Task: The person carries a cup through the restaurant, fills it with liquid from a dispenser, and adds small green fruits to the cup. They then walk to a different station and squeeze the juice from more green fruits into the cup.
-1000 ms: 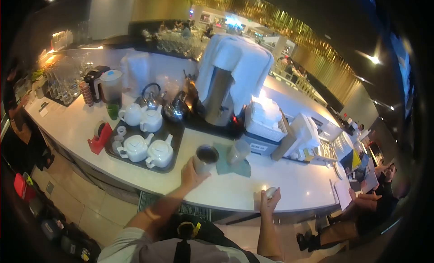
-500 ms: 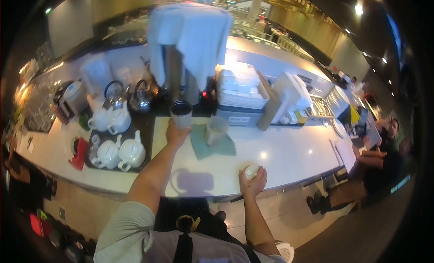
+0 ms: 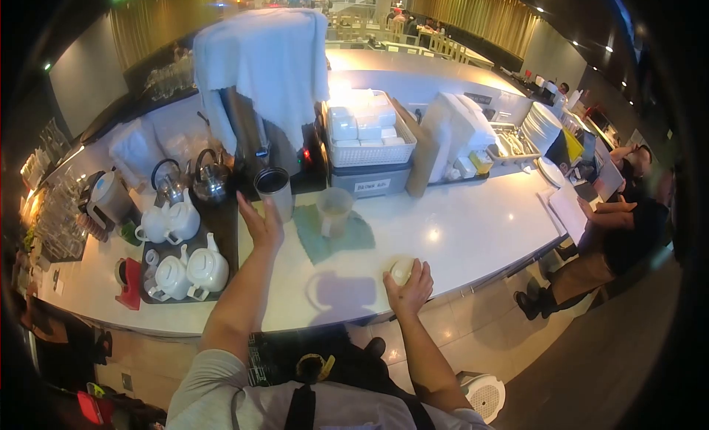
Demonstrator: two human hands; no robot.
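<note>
A pale grey tumbler (image 3: 278, 205) with a dark inside stands upright on the counter. At its near left side is my left hand (image 3: 261, 227), fingers stretched out and spread, the palm side close to its wall. My right hand (image 3: 410, 288) curls round a small whitish round piece that looks like a lid (image 3: 401, 269), over the counter's front edge. Between the hands, farther back, a translucent plastic jug (image 3: 335, 205) rests on a folded green cloth (image 3: 353, 236).
White teapots (image 3: 205, 269) crowd a dark tray on the left, with metal kettles (image 3: 212, 180) behind. A cloth-draped machine (image 3: 262, 60) rises at the back. Beside it, a white basket (image 3: 369, 155) holds stacked white dishes. Another person (image 3: 620, 230) stands at the right end.
My left hand has loosened from round the tumbler and its fingers have spread. My right hand keeps hold of the lid-like piece. The camera view has turned right.
</note>
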